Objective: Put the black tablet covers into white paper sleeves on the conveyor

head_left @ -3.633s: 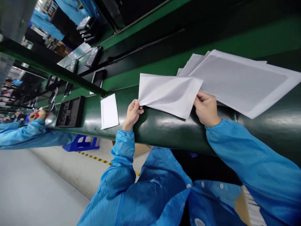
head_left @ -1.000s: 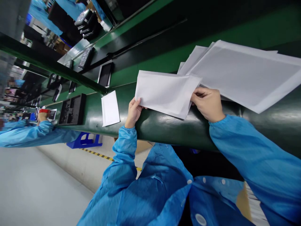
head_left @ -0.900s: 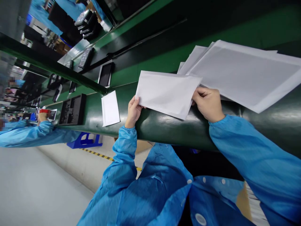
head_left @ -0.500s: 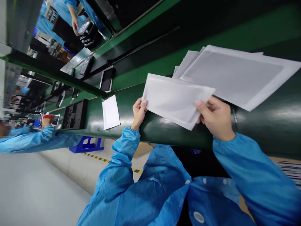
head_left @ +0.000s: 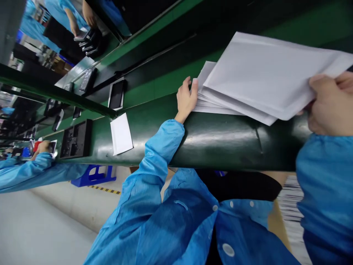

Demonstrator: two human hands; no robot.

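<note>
A flat white envelope [head_left: 270, 70] is pinched at its right edge between the thumb and fingers of my right hand [head_left: 332, 103]. It lies tilted over a loose stack of similar white envelopes [head_left: 217, 105] on the green bench. My left hand [head_left: 187, 97] is at the left end of that stack, thumb and fingers apart, touching or nearly touching the edges; the exact contact is hard to tell. Farther left on the bench, a single white envelope [head_left: 121, 134] lies by itself.
Left along the green bench [head_left: 149, 125] sit a black tray [head_left: 75, 140] and a dark flat device [head_left: 117, 94] on white paper. A green bar [head_left: 60, 95] crosses above. Co-workers in blue sleeves [head_left: 41, 167] work at left and across. A blue stool [head_left: 93, 176] stands below.
My left hand has let go of the envelope held earlier and moved right to the stack's left end. My right hand has moved right and up and grips an envelope atop the stack.
</note>
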